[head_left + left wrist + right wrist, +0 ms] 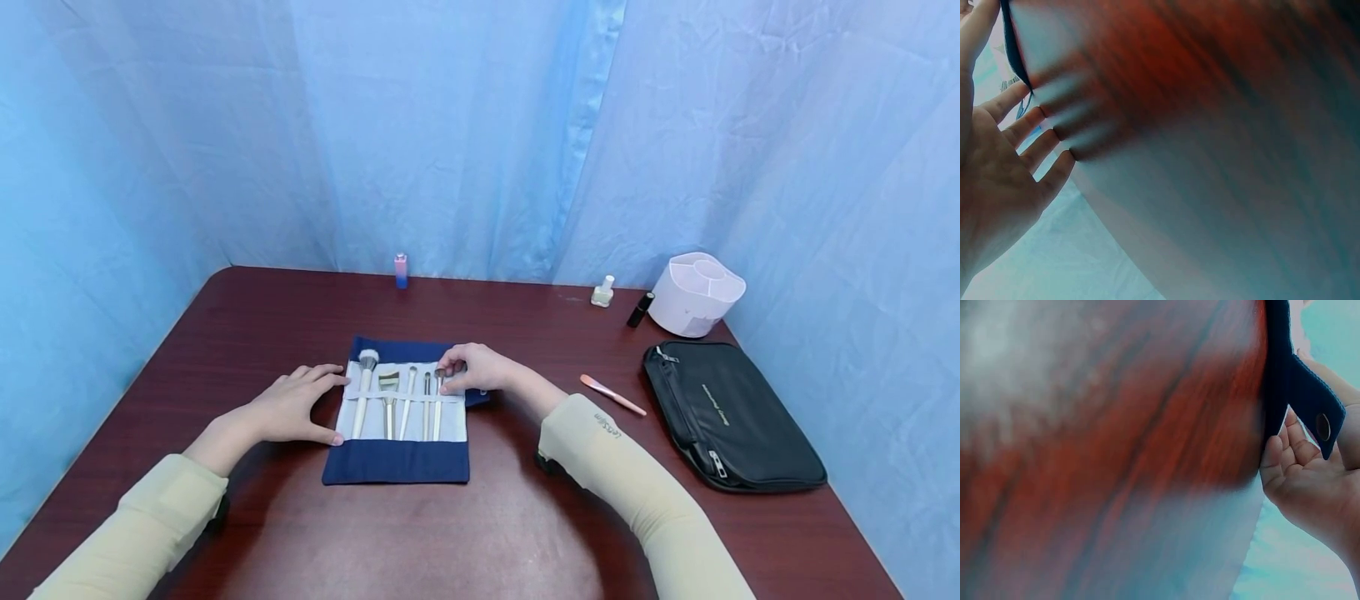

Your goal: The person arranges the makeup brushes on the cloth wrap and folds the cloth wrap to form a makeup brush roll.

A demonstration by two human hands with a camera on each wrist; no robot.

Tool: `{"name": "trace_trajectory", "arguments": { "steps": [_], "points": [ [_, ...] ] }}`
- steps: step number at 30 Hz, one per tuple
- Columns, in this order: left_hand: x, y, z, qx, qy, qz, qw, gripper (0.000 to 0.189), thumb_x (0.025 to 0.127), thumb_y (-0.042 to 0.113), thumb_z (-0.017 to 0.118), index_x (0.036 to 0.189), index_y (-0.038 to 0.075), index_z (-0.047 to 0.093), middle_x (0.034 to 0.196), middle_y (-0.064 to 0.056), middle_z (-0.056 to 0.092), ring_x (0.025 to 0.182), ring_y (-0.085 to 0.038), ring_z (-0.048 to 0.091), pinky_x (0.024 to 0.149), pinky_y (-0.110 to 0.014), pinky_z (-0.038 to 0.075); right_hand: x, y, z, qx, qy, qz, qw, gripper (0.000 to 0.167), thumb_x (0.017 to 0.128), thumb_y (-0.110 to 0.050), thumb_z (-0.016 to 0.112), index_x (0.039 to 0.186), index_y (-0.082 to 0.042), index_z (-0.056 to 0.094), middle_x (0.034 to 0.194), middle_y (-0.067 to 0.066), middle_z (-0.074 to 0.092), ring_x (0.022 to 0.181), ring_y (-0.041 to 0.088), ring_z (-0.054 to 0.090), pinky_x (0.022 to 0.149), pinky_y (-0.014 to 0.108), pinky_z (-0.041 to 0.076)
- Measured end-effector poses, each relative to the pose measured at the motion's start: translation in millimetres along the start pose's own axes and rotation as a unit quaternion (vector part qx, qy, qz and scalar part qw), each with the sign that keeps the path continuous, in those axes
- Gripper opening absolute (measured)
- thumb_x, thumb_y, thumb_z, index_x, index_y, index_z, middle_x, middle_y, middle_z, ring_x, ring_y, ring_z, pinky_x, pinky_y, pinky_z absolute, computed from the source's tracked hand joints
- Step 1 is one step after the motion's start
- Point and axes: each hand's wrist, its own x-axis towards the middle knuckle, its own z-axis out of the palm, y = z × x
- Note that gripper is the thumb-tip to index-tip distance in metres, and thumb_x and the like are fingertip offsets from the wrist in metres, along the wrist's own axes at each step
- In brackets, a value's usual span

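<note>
An unrolled navy makeup brush roll (396,463) with a pale lining lies on the table, several makeup brushes standing side by side under its band. At its left edge my left hand (294,407) rests with fingers spread and extended, thumb at the lower corner. The left wrist view shows those straight fingers (1055,176) too. My right hand (478,368) pinches the rightmost brush (438,421) near its head; the fingers partly hide that end. In the right wrist view, the roll's snap strap (1313,400) sticks out beside the curled fingers (1272,464).
Right of the roll lie a pink brush (613,395) and a black zippered case (738,412). Farther back are a white divided organizer (696,296), a black tube (641,309) and a nail polish bottle (602,292). A pink-and-blue tube (401,271) stands at the rear edge.
</note>
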Motion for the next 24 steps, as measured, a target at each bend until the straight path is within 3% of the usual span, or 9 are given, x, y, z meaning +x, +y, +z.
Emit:
{"name": "trace_trajectory", "arguments": {
  "steps": [6, 11, 18, 24],
  "points": [
    [0.3, -0.3, -0.2, 0.0, 0.001, 0.002, 1.0, 0.093, 0.068, 0.064, 0.072, 0.139, 0.009, 0.046, 0.145, -0.019, 0.037, 0.127, -0.04, 0.036, 0.097, -0.064, 0.031, -5.5, -1.9, -11.4, 0.022, 0.022, 0.001, 0.9995, 0.029, 0.083, -0.024, 0.073, 0.109, -0.013, 0.069, 0.091, -0.002, 0.063, 0.086, 0.012, 0.056, 0.074, 0.023, 0.048],
    [0.1, -0.3, 0.5, 0.002, 0.001, 0.003, 1.0, 0.093, 0.068, 0.064, 0.072, 0.138, 0.009, 0.046, 0.145, -0.018, 0.037, 0.126, -0.04, 0.036, 0.097, -0.064, 0.032, -18.3, -1.9, -27.2, 0.018, 0.046, -0.015, 0.9986, 0.033, 0.083, -0.021, 0.073, 0.113, -0.009, 0.067, 0.101, 0.006, 0.064, 0.091, 0.013, 0.059, 0.08, 0.025, 0.051],
    [-0.2, 1.1, 0.3, 0.002, 0.003, 0.005, 1.0, 0.092, 0.068, 0.062, 0.073, 0.138, 0.009, 0.047, 0.145, -0.019, 0.037, 0.126, -0.04, 0.037, 0.096, -0.063, 0.032, -50.5, 0.0, -53.1, -0.023, 0.089, -0.018, 0.9956, 0.034, 0.083, -0.025, 0.074, 0.115, -0.015, 0.066, 0.11, -0.002, 0.064, 0.099, 0.011, 0.059, 0.086, 0.032, 0.051],
    [-0.6, 2.0, -0.6, 0.003, 0.002, 0.001, 1.0, 0.093, 0.068, 0.064, 0.072, 0.138, 0.008, 0.047, 0.145, -0.019, 0.037, 0.126, -0.04, 0.037, 0.095, -0.064, 0.033, -82.8, 10.8, -67.3, -0.049, 0.122, -0.01, 0.9913, 0.037, 0.083, -0.028, 0.073, 0.117, -0.016, 0.065, 0.112, 0.001, 0.064, 0.101, 0.012, 0.058, 0.086, 0.036, 0.05]
  ]
}}
